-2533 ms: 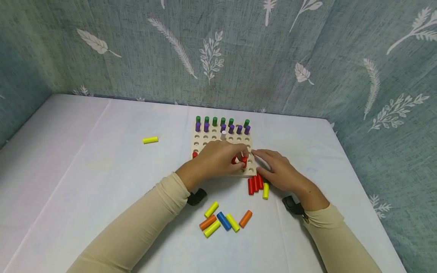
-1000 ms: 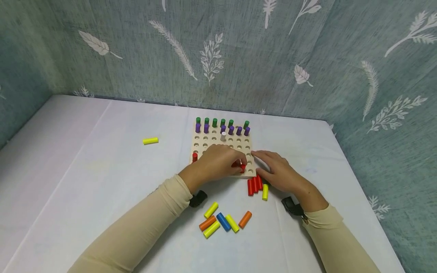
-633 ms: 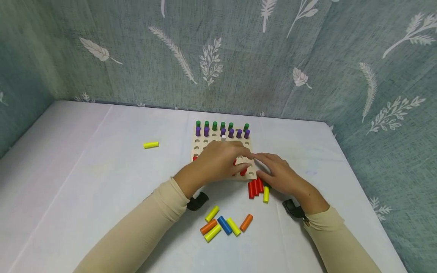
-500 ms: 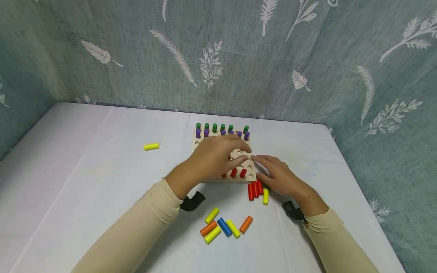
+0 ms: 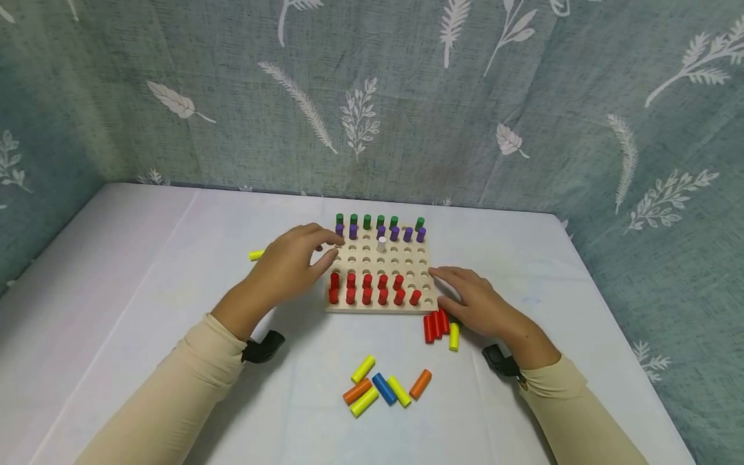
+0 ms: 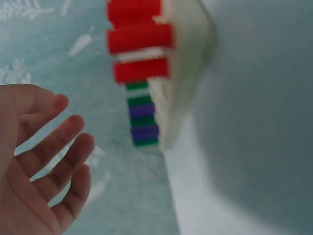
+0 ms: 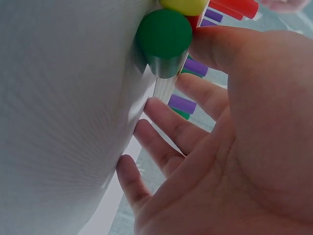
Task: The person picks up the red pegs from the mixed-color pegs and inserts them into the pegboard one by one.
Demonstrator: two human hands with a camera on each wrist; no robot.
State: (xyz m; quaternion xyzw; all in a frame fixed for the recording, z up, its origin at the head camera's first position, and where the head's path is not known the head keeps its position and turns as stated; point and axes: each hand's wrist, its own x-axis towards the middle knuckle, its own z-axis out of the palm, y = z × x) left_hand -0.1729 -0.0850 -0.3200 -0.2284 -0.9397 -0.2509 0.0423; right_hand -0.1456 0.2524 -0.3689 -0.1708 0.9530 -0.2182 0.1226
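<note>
A wooden pegboard (image 5: 372, 258) lies at the middle of the table. Green pegs (image 5: 367, 222) and purple pegs (image 5: 394, 234) line its back, a white peg (image 5: 381, 245) stands in front of them, and two rows of red pegs (image 5: 367, 296) fill most of the front holes. My left hand (image 5: 290, 263) hovers at the board's left edge with loosely bent, parted fingers and nothing between them. At the right edge my right hand (image 5: 479, 302) rests, its fingertips against the board's side. A green peg (image 7: 164, 34) near its thumb shows in the right wrist view.
Loose red pegs (image 5: 436, 325) and a yellow peg (image 5: 454, 337) lie by the board's front right corner. Nearer are several yellow, orange (image 5: 420, 384) and blue pegs (image 5: 384, 389). Another yellow peg (image 5: 256, 255) is partly behind the left hand. A patterned cloth (image 5: 232, 129) backs the table.
My left hand has let go of a red peg in the front row, opened, and moved left off the board, uncovering the red rows. The right hand has stayed put.
</note>
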